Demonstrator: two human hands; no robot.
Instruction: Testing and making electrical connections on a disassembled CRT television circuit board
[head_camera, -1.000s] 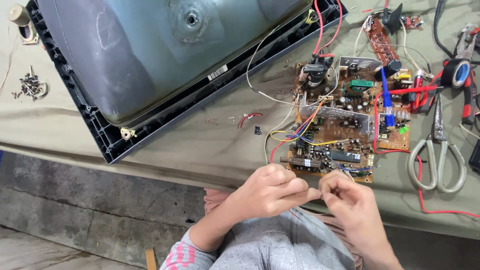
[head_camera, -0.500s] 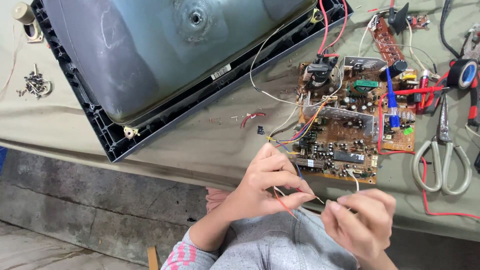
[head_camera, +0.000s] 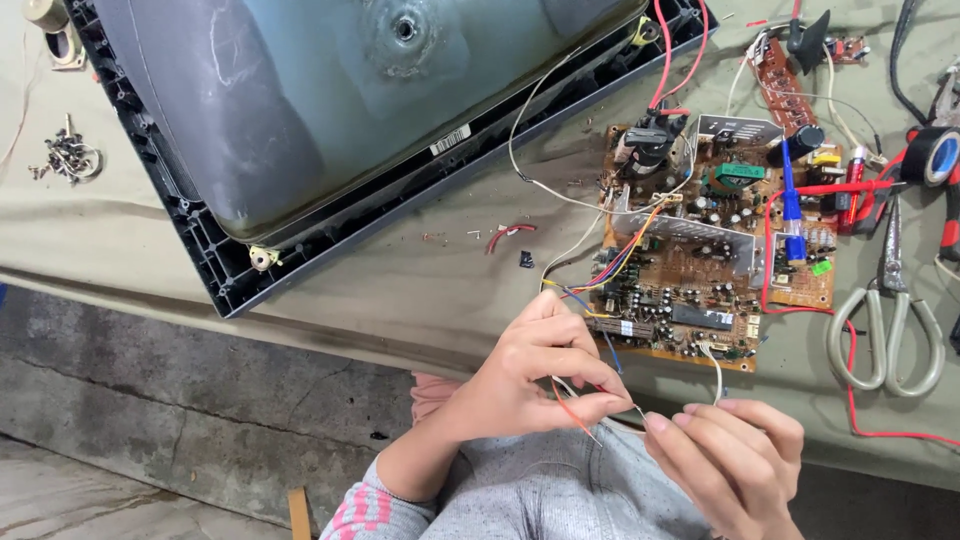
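Note:
My left hand (head_camera: 535, 375) pinches a bundle of thin coloured wires (head_camera: 585, 405) near the table's front edge, with red and orange strands trailing below its fingers. My right hand (head_camera: 735, 460) holds the free end of the same wires between thumb and fingertips, just right of the left hand. The wires run up to a brown circuit board (head_camera: 715, 250) crowded with components, lying flat on the cloth just beyond both hands. A white lead from the board's front edge curves down toward my right hand.
A picture tube in a dark frame (head_camera: 330, 130) lies face down at upper left. Scissors (head_camera: 885, 320), black tape roll (head_camera: 930, 155), red-handled tool and smaller board (head_camera: 780, 80) sit at right. Loose screws (head_camera: 65, 160) lie far left. Below the table edge is concrete floor.
Both hands have drawn apart and toward me, my right hand moving down and right, stretching the wires between them. The view has shifted slightly.

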